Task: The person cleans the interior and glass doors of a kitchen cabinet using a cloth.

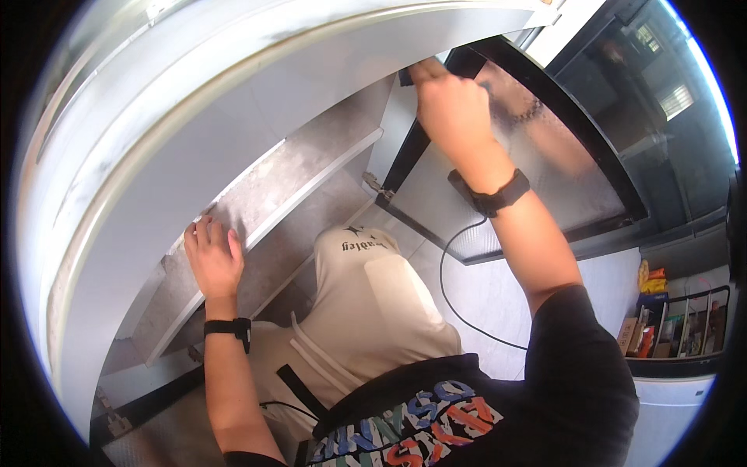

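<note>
My right hand [446, 99] reaches to the upper end of an open cabinet, beside a black-framed glass door [560, 163]. Its fingers are bent around a small dark thing [405, 77], mostly hidden, that I cannot name. My left hand [213, 251] rests with fingers spread on the edge of the cabinet opening, above a white-edged shelf [315, 190], and holds nothing. Both wrists wear black straps, the right one with a cable. A metal hinge [378, 185] joins the glass door to the cabinet.
A pale countertop edge [245, 76] curves over the cabinet. Another door hinge [114, 414] shows at lower left. On the right, a rack [680, 327] holds boxes and packets above a white cabinet [671, 408]. My bent knees are close to the shelves.
</note>
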A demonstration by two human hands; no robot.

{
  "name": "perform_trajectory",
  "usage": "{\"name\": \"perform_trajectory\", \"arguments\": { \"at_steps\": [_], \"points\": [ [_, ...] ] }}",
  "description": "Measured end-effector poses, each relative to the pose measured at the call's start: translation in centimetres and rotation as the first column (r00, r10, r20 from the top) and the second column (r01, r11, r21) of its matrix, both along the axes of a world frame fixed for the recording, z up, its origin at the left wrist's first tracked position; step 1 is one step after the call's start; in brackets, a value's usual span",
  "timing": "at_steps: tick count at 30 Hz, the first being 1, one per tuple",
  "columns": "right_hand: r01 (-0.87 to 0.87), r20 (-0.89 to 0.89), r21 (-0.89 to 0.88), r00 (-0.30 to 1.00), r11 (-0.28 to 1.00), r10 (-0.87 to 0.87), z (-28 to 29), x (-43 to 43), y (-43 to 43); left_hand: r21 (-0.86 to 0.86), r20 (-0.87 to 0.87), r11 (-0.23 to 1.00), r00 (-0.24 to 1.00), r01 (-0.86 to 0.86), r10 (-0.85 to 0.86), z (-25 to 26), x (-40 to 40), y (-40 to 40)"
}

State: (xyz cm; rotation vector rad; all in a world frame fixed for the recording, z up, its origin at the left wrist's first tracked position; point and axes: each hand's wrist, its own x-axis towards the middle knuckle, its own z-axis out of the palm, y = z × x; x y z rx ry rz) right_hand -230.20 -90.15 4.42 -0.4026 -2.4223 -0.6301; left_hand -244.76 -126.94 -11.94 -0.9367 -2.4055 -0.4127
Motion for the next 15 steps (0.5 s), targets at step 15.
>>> {"name": "perform_trajectory", "arguments": {
  "at_steps": [15],
  "points": [
    [0.087, 0.210, 0.001, 0.974, 0.996, -0.085, 0.8, -1.7, -2.1, -0.007, -0.112, 1.000, 0.994, 0.007, -0.008, -2.9, -1.2, -1.2]
  ]
}}
